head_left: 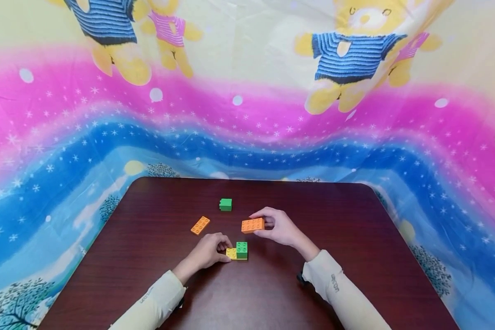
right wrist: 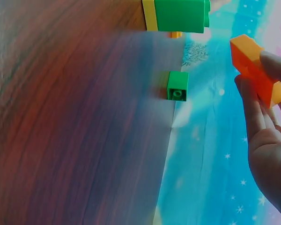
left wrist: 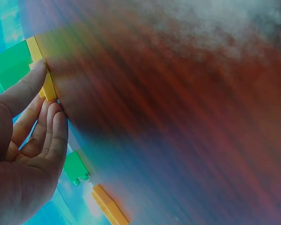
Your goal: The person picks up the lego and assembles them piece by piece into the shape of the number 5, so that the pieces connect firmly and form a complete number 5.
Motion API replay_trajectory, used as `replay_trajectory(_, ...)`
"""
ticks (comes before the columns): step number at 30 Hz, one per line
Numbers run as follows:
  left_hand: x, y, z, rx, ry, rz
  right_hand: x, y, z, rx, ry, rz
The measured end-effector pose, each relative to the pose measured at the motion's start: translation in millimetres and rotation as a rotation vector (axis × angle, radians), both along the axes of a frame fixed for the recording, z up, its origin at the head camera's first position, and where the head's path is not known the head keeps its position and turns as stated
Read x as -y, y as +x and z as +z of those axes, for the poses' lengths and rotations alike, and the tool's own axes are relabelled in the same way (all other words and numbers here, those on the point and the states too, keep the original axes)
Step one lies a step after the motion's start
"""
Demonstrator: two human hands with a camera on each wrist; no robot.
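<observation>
My left hand (head_left: 209,250) pinches the left end of a flat yellow brick (head_left: 231,253) between thumb and fingers, low at the table. On that brick's right half sits a green brick (head_left: 241,250), studs up; the left wrist view shows the thumb (left wrist: 30,84) against the yellow edge. My right hand (head_left: 281,228) grips a thick orange brick (head_left: 252,225) by its right end, studs up, behind and a little right of the green-and-yellow stack. In the right wrist view the orange brick (right wrist: 253,65) is held above the table, its underside partly hidden by fingers.
A flat orange brick (head_left: 200,225) lies slantwise on the dark wooden table (head_left: 161,197), beyond my left hand. Farther back, a second green brick (head_left: 226,205) lies on its side, studs to the left. A printed bear curtain (head_left: 239,119) hangs around the table's back and sides.
</observation>
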State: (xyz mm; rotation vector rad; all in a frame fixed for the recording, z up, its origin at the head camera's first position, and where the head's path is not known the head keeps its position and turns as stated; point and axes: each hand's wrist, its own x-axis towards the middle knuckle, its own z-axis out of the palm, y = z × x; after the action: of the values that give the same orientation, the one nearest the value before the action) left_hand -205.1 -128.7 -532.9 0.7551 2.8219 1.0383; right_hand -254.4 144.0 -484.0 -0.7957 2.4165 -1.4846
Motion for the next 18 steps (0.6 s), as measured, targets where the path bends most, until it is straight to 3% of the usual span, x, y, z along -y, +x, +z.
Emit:
replay_trajectory(9,-1.3,-0.1,-0.1,-0.003,-0.002,-0.009,8,11.0,-6.4,-0.154,0.09,0.028)
replay_trajectory(18,0.6,-1.2,-0.2,0.014,0.003,-0.004,19,18.1,-11.2,-0.105,0.078,0.066)
